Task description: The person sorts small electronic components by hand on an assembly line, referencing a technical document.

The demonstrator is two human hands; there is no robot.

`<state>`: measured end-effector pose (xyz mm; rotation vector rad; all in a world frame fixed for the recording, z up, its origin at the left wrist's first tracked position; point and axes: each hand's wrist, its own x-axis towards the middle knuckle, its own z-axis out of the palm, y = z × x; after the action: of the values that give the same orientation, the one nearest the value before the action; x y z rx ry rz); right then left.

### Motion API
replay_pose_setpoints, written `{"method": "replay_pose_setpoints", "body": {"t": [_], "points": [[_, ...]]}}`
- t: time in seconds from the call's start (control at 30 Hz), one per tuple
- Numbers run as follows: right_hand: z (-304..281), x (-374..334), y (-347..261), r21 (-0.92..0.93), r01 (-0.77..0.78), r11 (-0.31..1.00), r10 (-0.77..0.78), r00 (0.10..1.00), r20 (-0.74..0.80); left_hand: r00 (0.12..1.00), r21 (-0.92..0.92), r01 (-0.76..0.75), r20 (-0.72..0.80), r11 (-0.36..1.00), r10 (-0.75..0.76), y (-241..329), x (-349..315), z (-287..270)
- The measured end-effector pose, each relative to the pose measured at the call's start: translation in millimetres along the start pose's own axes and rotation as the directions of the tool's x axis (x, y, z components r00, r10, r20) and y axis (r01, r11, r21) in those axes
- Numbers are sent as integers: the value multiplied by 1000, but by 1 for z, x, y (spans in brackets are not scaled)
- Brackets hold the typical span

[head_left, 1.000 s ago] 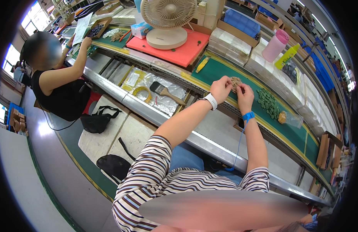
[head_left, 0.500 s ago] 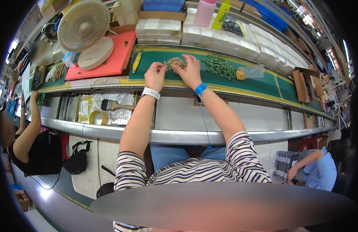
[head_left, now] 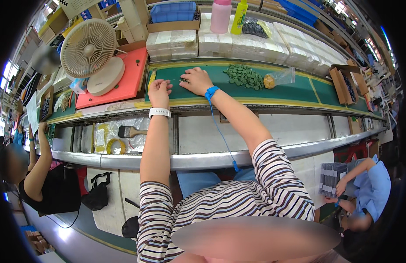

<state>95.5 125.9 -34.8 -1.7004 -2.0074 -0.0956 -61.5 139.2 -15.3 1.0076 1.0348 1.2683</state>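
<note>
My left hand (head_left: 159,93) is just above the near edge of the green belt (head_left: 295,91), its fingers curled in toward the thumb. What it pinches, if anything, is too small to make out. To its right, my right hand (head_left: 197,82) bends palm-down over small tan pieces (head_left: 183,80). A few of these show at its fingertips; the hand hides the others. Right of that hand lies a heap of flat, dark green pieces (head_left: 243,76). Beside the heap is a clear plastic bag (head_left: 284,77) with a yellowish lump (head_left: 268,81) at its end.
A beige fan (head_left: 89,48) stands on a red board (head_left: 132,72) at left. White foam blocks (head_left: 238,44) line the belt's back, carrying a pink bottle (head_left: 220,17). Below the belt are a brush (head_left: 132,131) and a tape roll (head_left: 115,146). Co-workers (head_left: 369,184) sit at both sides.
My left hand has drawn left and toward me, away from the tan pieces. My right hand has closed over them, hiding most of the pile. The view has shifted slightly.
</note>
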Motion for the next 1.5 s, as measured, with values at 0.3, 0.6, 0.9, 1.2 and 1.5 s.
{"method": "replay_pose_setpoints", "body": {"t": [0.3, 0.6, 0.9, 1.2, 1.5], "points": [[2, 2, 0, -7, 29, 1000, -29, 996, -86, 992, -14, 109, 71, 994, -107, -1, -2, 0], [-6, 15, 11, 180, -31, 983, 56, 990, -132, 968, -372, 248, 122, 894, -217, -15, 3, 0], [-24, 33, -38, 813, -169, 557, 260, 965, 22, 874, -554, 479, 370, 681, -314, -11, -6, 11], [-1, 25, -81, 400, 210, 892, -64, 936, -347, 909, -724, 412, 366, 553, -198, -15, 4, 0], [-10, 29, -95, 354, 327, 876, -82, 825, -559, 909, -784, 384, 413, 488, -53, -28, 18, -5]]}}
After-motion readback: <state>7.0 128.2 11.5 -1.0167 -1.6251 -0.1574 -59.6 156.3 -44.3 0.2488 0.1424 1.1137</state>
